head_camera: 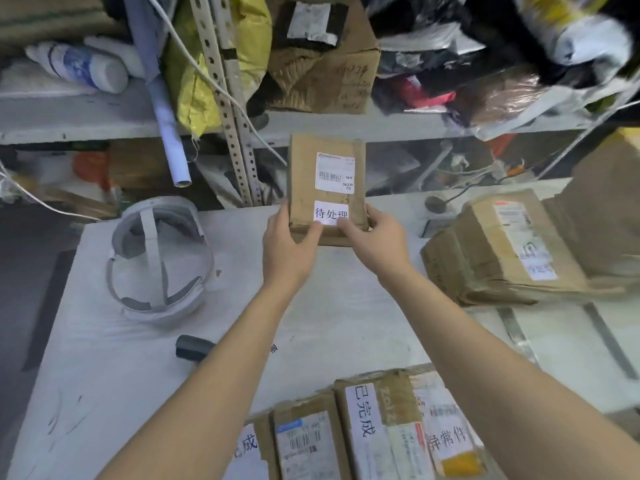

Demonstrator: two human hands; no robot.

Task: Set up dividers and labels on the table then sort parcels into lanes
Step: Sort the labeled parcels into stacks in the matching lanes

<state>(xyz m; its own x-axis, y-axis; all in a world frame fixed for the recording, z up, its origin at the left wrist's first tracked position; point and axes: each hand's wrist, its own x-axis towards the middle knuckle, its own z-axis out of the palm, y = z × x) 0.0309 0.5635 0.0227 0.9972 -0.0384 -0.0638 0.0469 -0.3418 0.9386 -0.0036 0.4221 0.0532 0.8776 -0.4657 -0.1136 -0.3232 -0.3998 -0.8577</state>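
Observation:
A brown cardboard parcel (301,174) stands upright at the far edge of the white table (346,306). It carries a shipping label with a barcode and, below it, a white label with Chinese characters (329,213). My left hand (289,244) grips its lower left corner. My right hand (375,237) holds its lower right side, thumb resting on the white label. Several labelled parcels (381,427) lie side by side at the near edge.
A white headset (159,258) lies on the table's left. A dark cylinder (192,347) rests near my left forearm. Two stacked brown parcels (498,251) sit at the right. Cluttered shelves (104,116) with boxes and bags rise behind the table.

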